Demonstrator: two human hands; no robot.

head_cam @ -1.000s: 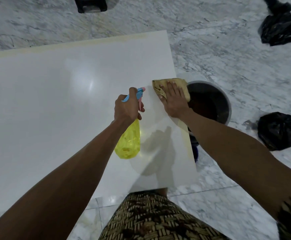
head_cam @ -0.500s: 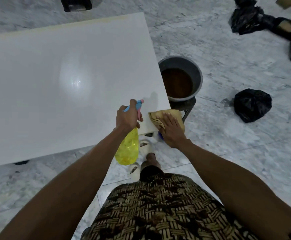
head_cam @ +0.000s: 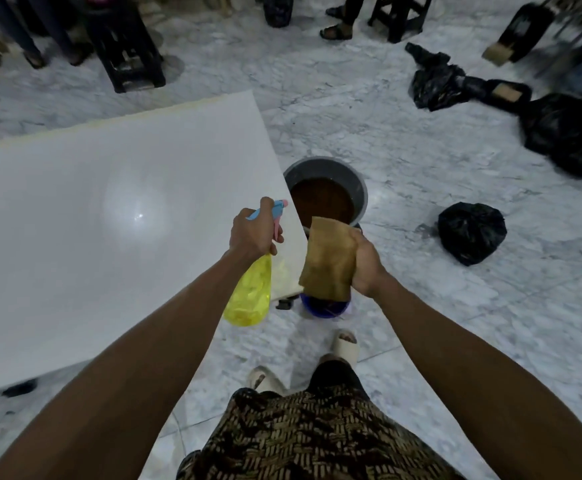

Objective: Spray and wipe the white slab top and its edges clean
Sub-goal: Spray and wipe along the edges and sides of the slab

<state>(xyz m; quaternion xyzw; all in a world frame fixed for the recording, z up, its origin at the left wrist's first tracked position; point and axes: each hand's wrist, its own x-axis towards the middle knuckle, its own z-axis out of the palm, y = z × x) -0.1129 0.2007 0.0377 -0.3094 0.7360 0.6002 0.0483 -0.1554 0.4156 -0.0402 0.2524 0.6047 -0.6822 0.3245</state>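
**Two hands, a bottle and a cloth beside one white slab**

One white slab [head_cam: 92,230] fills the left side, lying flat and glossy above a marble floor [head_cam: 421,306]; its left part runs out of view. Over its right corner, the left hand [head_cam: 253,233] is wrapped around one yellow spray bottle [head_cam: 249,296] with a blue and pink head. Just right of it, off the slab's edge, the right hand [head_cam: 367,268] grips one tan cloth [head_cam: 329,259], which hangs down. Beyond sits one grey bucket [head_cam: 358,181] of brown liquid. One blue object [head_cam: 324,308] below the cloth is mostly hidden. Several black bags [head_cam: 471,232] lie to the right, the far ones blurred. Two pale sandals [head_cam: 345,346] show below.
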